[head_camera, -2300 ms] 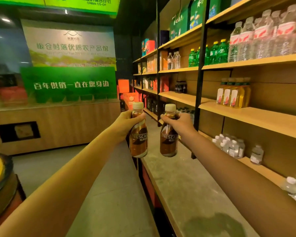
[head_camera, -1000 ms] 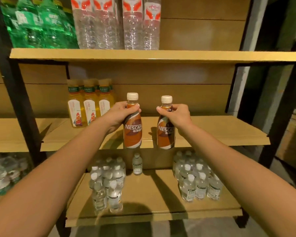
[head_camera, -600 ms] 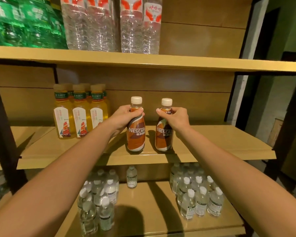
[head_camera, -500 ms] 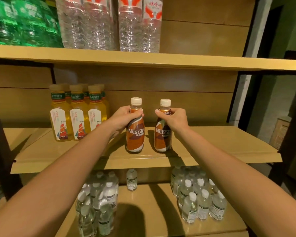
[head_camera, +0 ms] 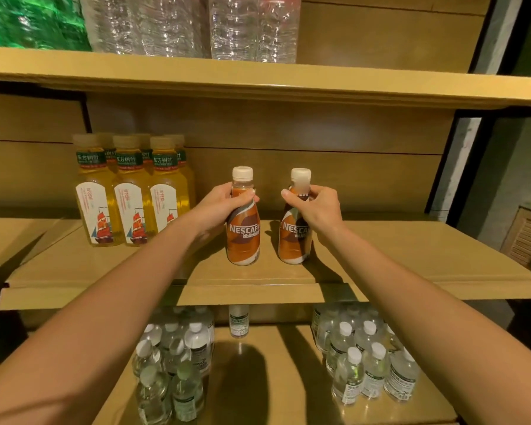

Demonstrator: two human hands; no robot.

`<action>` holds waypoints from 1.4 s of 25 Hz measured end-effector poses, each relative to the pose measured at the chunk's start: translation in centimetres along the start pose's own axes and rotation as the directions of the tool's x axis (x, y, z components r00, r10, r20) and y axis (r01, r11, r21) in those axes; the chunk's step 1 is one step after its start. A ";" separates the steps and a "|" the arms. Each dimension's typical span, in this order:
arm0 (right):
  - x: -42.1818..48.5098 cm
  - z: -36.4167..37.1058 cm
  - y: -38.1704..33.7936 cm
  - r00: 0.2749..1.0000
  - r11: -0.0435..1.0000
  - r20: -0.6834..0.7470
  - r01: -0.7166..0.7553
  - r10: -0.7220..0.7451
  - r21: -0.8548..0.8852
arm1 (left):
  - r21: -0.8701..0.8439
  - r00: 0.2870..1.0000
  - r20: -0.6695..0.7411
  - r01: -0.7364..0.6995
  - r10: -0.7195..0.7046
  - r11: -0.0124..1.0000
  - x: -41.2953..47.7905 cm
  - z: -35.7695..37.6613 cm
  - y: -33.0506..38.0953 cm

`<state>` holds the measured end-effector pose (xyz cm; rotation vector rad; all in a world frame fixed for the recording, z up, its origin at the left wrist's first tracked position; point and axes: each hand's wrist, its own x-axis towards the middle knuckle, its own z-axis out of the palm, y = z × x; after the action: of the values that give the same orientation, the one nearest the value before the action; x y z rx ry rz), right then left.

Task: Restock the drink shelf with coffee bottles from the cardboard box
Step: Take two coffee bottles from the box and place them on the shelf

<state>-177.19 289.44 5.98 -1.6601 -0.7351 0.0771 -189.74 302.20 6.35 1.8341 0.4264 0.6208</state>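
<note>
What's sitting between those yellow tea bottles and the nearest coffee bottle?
Nothing stocked: just bare shelf and the left hand holding that coffee bottle, per the head view.

Wood-panelled wall (head_camera: 334, 133), warm dim light

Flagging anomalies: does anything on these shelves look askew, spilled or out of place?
Nothing spilled or damaged; both coffee bottles stand upright in the left hand and right hand. One small water bottle stands alone on the lower shelf, apart from the two clusters.
</note>
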 end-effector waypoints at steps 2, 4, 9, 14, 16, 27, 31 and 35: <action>-0.2 0.1 0.4 1.000 1.000 0.029 0.010 -0.010 -0.015 | -0.016 1.000 0.000 0.007 -0.007 1.000 -0.1 0.1 -0.4; -0.8 -0.2 1.0 0.997 1.000 0.073 0.001 -0.001 -0.002 | -0.048 1.000 -0.014 0.019 -0.020 0.999 -0.6 0.3 -0.9; -4.2 -1.6 5.0 0.986 0.979 0.164 0.018 0.016 -0.204 | 0.122 0.953 -0.294 0.110 -0.070 0.986 -4.1 1.6 -3.9; -4.9 -0.5 6.7 0.993 0.891 0.110 0.085 -0.040 -0.446 | 0.465 0.915 -0.402 0.176 0.030 0.867 -4.7 3.1 -6.9; -4.4 -0.2 7.0 0.991 0.888 0.126 0.093 -0.040 -0.450 | 0.589 0.914 -0.398 0.186 0.082 0.786 -4.1 3.3 -7.4; 1.5 2.6 8.0 0.981 0.778 0.190 0.100 0.025 -0.620 | 0.797 0.971 -0.239 0.202 -0.011 0.569 4.0 1.1 -10.5; 3.4 4.0 8.1 0.986 0.733 0.162 0.085 0.034 -0.675 | 0.834 0.974 -0.220 0.211 -0.044 0.510 5.9 0.9 -10.6; 4.5 4.9 8.5 0.986 0.711 0.157 0.074 0.052 -0.700 | 0.837 0.970 -0.221 0.242 -0.101 0.491 6.7 1.1 -10.4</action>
<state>-172.23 295.59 -1.36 -2.4106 -0.9769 -0.0930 -183.69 308.65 -2.35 2.6590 1.1832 0.4043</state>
